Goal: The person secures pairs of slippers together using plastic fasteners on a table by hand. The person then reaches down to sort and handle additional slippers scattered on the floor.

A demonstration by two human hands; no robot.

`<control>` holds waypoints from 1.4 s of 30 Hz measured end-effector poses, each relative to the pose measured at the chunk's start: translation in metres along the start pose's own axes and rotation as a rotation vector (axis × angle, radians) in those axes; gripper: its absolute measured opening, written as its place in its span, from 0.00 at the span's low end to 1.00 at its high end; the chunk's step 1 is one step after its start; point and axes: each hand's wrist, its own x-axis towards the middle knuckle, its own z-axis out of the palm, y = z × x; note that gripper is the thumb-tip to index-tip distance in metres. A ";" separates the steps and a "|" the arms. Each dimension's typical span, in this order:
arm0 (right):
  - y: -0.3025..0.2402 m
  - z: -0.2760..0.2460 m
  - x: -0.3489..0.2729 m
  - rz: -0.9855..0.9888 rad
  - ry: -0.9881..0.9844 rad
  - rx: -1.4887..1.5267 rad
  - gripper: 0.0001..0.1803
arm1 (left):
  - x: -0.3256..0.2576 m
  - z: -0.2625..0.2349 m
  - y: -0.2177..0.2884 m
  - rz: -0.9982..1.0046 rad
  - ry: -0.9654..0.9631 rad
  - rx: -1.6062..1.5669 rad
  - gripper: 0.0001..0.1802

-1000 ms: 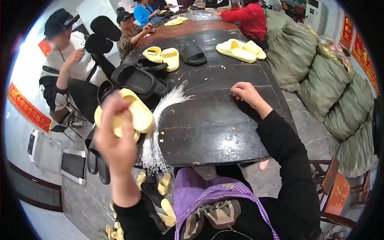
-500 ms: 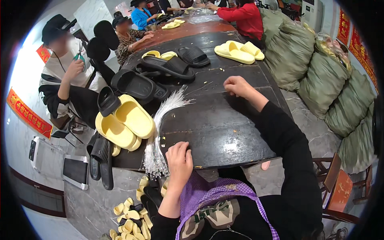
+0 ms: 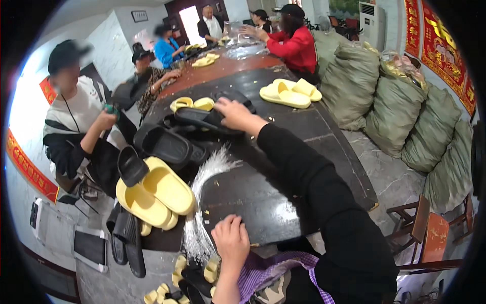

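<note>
My right hand (image 3: 236, 114) reaches across the table to a black slipper (image 3: 195, 117), its fingers bent over the strap end. Two yellow slippers (image 3: 187, 104) sit just behind that slipper, and another black slipper lies partly hidden beyond my hand. Resting at the table's near edge, my left hand (image 3: 231, 239) holds nothing, its fingers lying loosely on the tabletop. Beside it runs a bundle of thin, clear-white plastic strands (image 3: 198, 228). To the left, a pair of large yellow slippers (image 3: 154, 195) lies with a black slipper (image 3: 132, 166) at its end.
A yellow pair (image 3: 290, 93) lies farther along the dark table (image 3: 263, 202). At left sits a person (image 3: 76, 109) holding green-handled scissors; others work at the far end. Stuffed green sacks (image 3: 349, 83) line the right, near a wooden stool (image 3: 434, 240). More slippers (image 3: 164, 294) lie on the floor.
My right hand has moved forward and left from over bare tabletop onto the black slipper. My left hand stays at the near edge. The view has tilted up.
</note>
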 end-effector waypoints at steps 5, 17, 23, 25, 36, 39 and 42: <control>-0.006 0.016 0.015 -0.089 -0.015 -0.147 0.20 | -0.001 0.002 0.006 0.003 0.006 -0.021 0.10; 0.010 -0.100 -0.057 -0.508 0.095 -0.458 0.03 | -0.005 0.002 0.002 -0.046 0.035 -0.022 0.20; -0.014 -0.136 -0.119 -0.784 -0.016 -0.569 0.03 | -0.002 -0.007 0.005 -0.320 0.214 -0.546 0.25; -0.024 -0.132 -0.133 -0.834 -0.059 -0.558 0.03 | -0.002 -0.008 0.006 -0.311 0.278 -0.590 0.26; -0.069 -0.094 -0.138 -0.963 -0.066 -0.159 0.05 | -0.006 -0.002 0.011 -0.098 0.149 -0.352 0.21; -0.055 -0.085 -0.116 -0.807 0.007 -0.142 0.05 | -0.005 0.002 0.010 -0.115 0.101 -0.323 0.19; -0.020 -0.070 -0.087 -0.631 0.069 -0.182 0.07 | 0.000 0.002 0.016 -0.080 0.042 -0.243 0.18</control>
